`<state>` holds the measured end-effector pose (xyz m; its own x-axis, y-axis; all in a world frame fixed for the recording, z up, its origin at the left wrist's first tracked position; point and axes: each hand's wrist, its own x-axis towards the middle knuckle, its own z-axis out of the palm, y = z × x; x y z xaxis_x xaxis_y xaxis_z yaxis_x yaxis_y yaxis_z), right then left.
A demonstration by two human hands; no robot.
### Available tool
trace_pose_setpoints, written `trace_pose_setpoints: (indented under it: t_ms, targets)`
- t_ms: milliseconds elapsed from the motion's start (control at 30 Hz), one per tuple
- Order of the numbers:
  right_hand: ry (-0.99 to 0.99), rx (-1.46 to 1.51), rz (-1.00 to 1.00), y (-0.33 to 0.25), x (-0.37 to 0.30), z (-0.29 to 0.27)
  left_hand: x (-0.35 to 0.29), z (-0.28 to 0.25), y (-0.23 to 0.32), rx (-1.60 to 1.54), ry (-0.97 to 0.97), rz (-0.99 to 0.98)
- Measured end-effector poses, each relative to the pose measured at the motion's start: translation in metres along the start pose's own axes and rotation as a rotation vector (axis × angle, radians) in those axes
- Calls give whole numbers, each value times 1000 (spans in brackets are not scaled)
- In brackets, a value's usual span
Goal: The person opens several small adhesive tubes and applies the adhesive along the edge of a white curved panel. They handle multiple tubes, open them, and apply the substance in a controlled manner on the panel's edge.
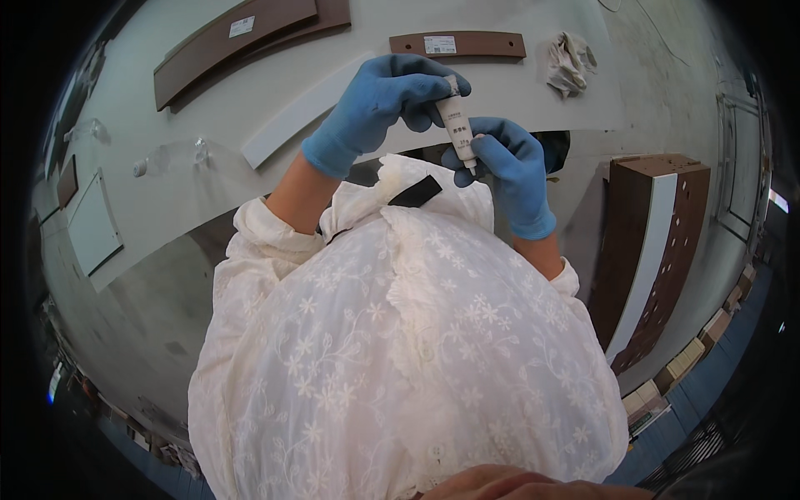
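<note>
Both of my hands wear blue gloves and meet over the near side of the worktable. Between them is a small white squeeze tube with dark printing, its narrow nozzle tilted down toward me. My left hand is closed on the tube's far end, pinching it between thumb and fingers. At the nozzle end, my right hand is closed too, with thumb and fingertips against the tube's lower part. A dark tip shows at the nozzle; whether it is a cap I cannot tell.
Curved brown panels lie at the far left of the white table. Beyond my hands are a shorter brown strip and a crumpled cloth. Clear plastic bottles lie at left. Stacked brown boards stand at right.
</note>
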<state>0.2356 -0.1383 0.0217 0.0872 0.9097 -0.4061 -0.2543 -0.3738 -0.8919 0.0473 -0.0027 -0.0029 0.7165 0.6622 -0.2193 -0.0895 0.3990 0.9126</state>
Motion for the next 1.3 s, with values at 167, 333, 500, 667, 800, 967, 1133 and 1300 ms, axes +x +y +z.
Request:
trace_pose_setpoints:
  t_ms: [167,333,500,667,800,967,1133,1300]
  targets:
    - [-35,-15,-18,-1,7,-5,5,0,0,-10,13,3]
    - [-30,41,4,-6,13,-2,10,-6,4,16,-1,-5]
    - [-38,26,15,-9,23,6,15,-17,11,46,-12,-4]
    - [-42,71,58,-11,34,11,20,-30,16,79,-46,-4]
    - [-21,25,85,-9,32,17,15,-32,14,76,-75,14]
    - [-54,32,69,-7,42,25,14,-42,16,56,-37,-8]
    - [-92,121,120,-10,57,38,15,-58,22,24,-21,-27]
    - [-155,157,126,-4,63,46,10,-72,19,-32,-28,-35]
